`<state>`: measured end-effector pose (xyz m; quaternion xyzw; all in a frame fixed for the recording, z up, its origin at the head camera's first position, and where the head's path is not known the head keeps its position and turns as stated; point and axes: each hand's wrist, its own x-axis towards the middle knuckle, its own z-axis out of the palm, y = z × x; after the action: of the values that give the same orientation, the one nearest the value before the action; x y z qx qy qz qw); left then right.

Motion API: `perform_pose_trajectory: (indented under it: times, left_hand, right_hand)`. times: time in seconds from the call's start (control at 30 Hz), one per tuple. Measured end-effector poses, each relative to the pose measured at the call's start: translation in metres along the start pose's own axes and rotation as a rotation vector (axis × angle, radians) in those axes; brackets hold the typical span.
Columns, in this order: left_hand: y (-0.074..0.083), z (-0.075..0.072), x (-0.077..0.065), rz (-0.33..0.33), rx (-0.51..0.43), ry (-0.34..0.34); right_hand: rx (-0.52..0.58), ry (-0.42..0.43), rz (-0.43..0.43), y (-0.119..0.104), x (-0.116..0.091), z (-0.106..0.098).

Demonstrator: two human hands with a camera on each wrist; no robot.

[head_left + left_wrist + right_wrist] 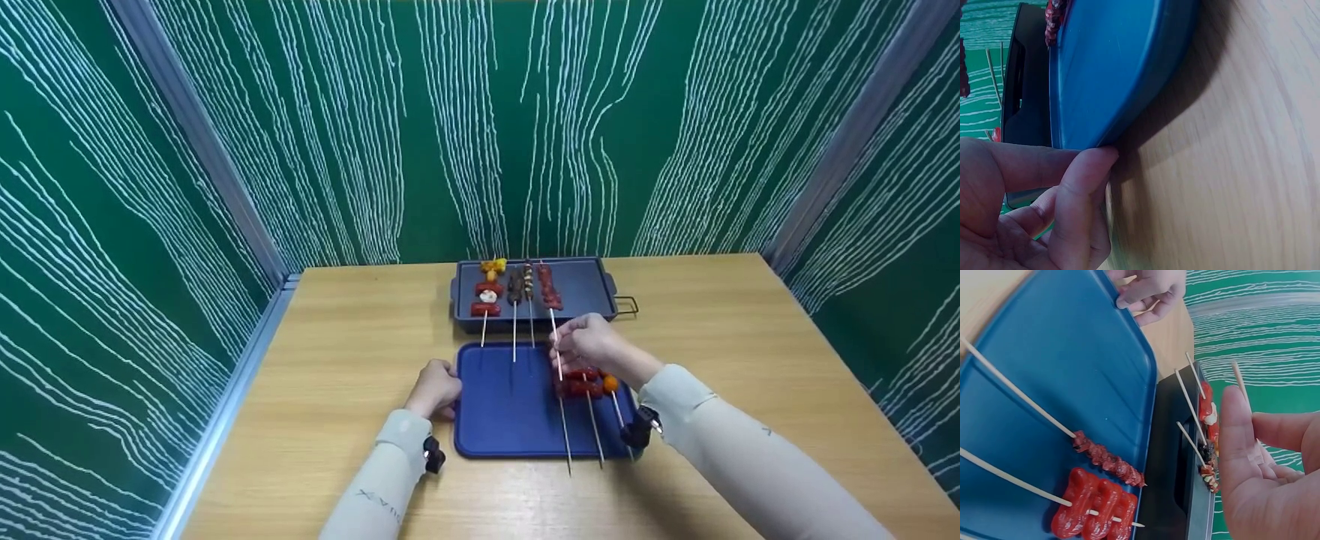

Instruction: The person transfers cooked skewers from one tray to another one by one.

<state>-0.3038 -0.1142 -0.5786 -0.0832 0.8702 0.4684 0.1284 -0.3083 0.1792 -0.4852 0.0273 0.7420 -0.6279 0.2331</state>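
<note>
- Table (337, 420): carrying tray, pan and all but possibly one of the skewers.
- Blue tray (502, 405): lying mid-table, just on the near side of the pan.
- Dark pan (581, 281): sitting by the table's far edge, wire handle pointing right.
- Left hand (436, 386): pinching the tray's left edge between thumb and fingers.
- Right hand (592, 341): pinching the held skewer (550, 290) by its stick, above the tray's far edge. Its reddish pieces are showing over the pan, just right of middle; can't tell if they're touching it.
- Mixed skewer (486, 308), dark skewer (515, 287), striped skewer (529, 281): lying in the pan's left half, sticks overhanging its near edge.
- Sausage skewer (1105, 506), meat skewer (1109, 458), orange-ball skewer (611, 383): lying in the tray's right half, sticks crossing its near edge.
</note>
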Motion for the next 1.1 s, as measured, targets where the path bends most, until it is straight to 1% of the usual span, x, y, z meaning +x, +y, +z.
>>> perform_pose_trajectory:
  times: [0.17, 0.3, 0.53, 0.77, 0.93, 1.1]
  left_hand:
    - [0.0, -0.001, 0.001, -0.003, -0.009, -0.009]
    - [0.001, -0.001, 0.001, 0.004, -0.004, -0.009]
    - [0.001, -0.001, -0.001, 0.005, -0.006, -0.006]
    - [-0.001, -0.001, -0.001, 0.007, -0.01, -0.013]
    - [-0.001, -0.001, 0.0, 0.002, -0.011, -0.012]
    - [-0.002, -0.001, -0.001, 0.021, -0.027, -0.006]
  right_hand:
    - [0.003, -0.03, -0.01, 0.007, -0.003, 0.001]
    - [-0.015, -0.042, -0.014, 0.011, -0.007, 0.003]
    - [-0.063, -0.06, -0.009, 0.02, -0.014, 0.007]
    - [-0.109, -0.096, -0.006, 0.031, -0.022, 0.011]
    - [-0.131, -0.116, 0.011, 0.038, -0.027, 0.012]
    - [-0.101, -0.13, 0.049, 0.046, -0.03, 0.014]
